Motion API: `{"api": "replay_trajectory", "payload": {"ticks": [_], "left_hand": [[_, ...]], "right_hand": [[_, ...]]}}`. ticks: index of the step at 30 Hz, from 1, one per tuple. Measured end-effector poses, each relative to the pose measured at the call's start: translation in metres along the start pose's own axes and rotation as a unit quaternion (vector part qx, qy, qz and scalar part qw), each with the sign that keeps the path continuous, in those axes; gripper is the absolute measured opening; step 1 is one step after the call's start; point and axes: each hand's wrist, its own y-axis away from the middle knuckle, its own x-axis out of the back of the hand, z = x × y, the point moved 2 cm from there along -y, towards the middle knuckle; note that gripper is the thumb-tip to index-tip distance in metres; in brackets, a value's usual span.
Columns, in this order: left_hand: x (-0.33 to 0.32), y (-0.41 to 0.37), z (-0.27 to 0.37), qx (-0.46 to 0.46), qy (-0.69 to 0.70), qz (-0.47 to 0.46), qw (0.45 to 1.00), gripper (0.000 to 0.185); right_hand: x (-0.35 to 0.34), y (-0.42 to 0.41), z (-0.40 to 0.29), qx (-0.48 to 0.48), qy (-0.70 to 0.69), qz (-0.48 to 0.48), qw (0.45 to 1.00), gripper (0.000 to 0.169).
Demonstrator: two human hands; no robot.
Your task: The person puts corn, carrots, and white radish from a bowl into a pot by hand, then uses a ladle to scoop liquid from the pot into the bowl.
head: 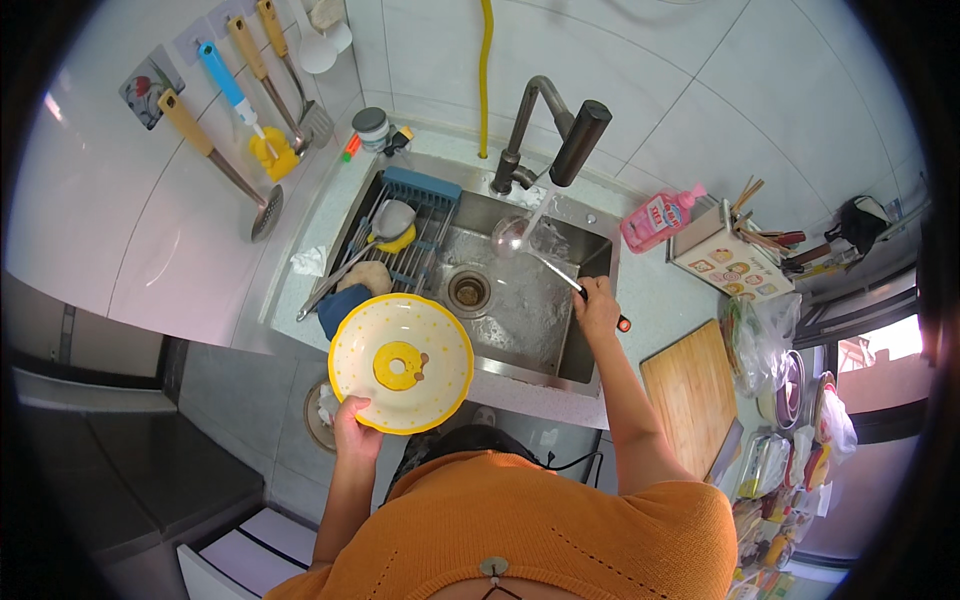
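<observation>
My left hand (358, 431) grips the lower left rim of a white bowl (442, 360) with a wavy yellow edge and a yellow ring pattern, held over the counter's front edge. In my right hand (598, 306) is the black handle of a metal ladle (553, 268). The ladle's round bowl sits under water running from the dark faucet (581, 142) into the steel sink (517, 330). Over the sink's left part lies an extendable drying rack (421, 191), with a large metal spoon (394, 219), a yellow sponge, a beige pad and a blue cloth (343, 307).
Right of the sink stand a pink soap bottle (656, 219), a utensil holder (731, 262) and a wooden cutting board (694, 397). Utensils, among them a slotted skimmer (268, 214), hang on the left wall. A lidded jar (371, 127) is at the back left corner.
</observation>
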Motion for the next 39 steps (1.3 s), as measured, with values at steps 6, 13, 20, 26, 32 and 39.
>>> {"api": "replay_trajectory", "payload": {"ticks": [6, 13, 20, 26, 32, 39], "left_hand": [[0.003, -0.002, 0.002, 0.012, -0.002, -0.005, 1.000, 0.058], [0.009, -0.008, -0.004, 0.014, -0.002, 0.018, 1.000, 0.059], [0.004, -0.011, -0.006, 0.021, 0.005, -0.012, 1.000, 0.056], [-0.003, 0.000, 0.005, 0.010, -0.004, -0.016, 1.000, 0.060], [0.012, 0.007, 0.012, 0.005, 0.015, 0.009, 1.000, 0.058], [0.019, 0.007, 0.012, -0.020, 0.036, 0.024, 0.999, 0.052]], "right_hand": [[0.018, -0.020, 0.001, 0.013, 0.153, -0.147, 0.977, 0.018], [0.063, -0.050, -0.002, 0.077, 0.259, -0.280, 0.921, 0.018], [0.014, -0.036, 0.014, -0.058, 0.029, -0.260, 0.964, 0.028], [-0.079, -0.028, 0.006, -0.136, -0.319, -0.193, 0.918, 0.018], [-0.095, -0.079, -0.056, -0.080, -0.544, -0.163, 0.819, 0.016], [-0.063, -0.142, -0.074, 0.010, -0.302, -0.153, 0.941, 0.029]]}}
